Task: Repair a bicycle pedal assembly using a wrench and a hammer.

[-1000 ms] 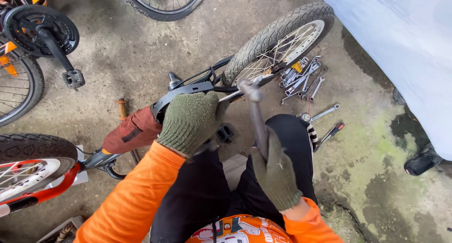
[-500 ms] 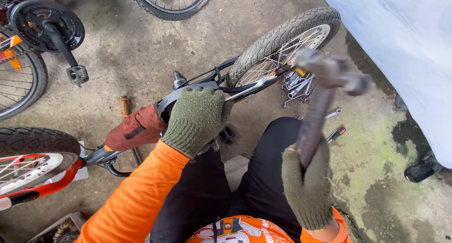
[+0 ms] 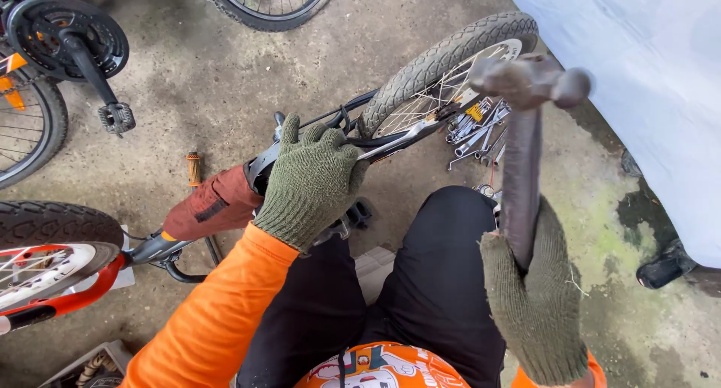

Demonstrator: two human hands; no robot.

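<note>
A small bicycle lies on its side on the concrete, its grey frame [image 3: 390, 141] running to a knobby rear wheel [image 3: 443, 69]. My left hand [image 3: 312, 181], in a green knit glove, presses down on the frame near the rear wheel. My right hand [image 3: 537, 298], gloved the same way, grips the handle of a hammer [image 3: 526, 125] raised high, its dark metal head above the wheel. A reddish-brown cloth [image 3: 210, 204] wraps the frame to the left of my left hand. My black trousers and orange sleeves fill the lower view.
Several wrenches [image 3: 477, 129] lie in a pile beside the rear wheel. Another bike's crank and pedal [image 3: 98, 65] sit at upper left, a red-forked wheel [image 3: 45, 260] at lower left, a third tyre [image 3: 270, 5] at the top. A white sheet [image 3: 638, 80] covers the right.
My right hand has swung the hammer up from the frame near the wheel to a raised position. My left hand stays on the frame.
</note>
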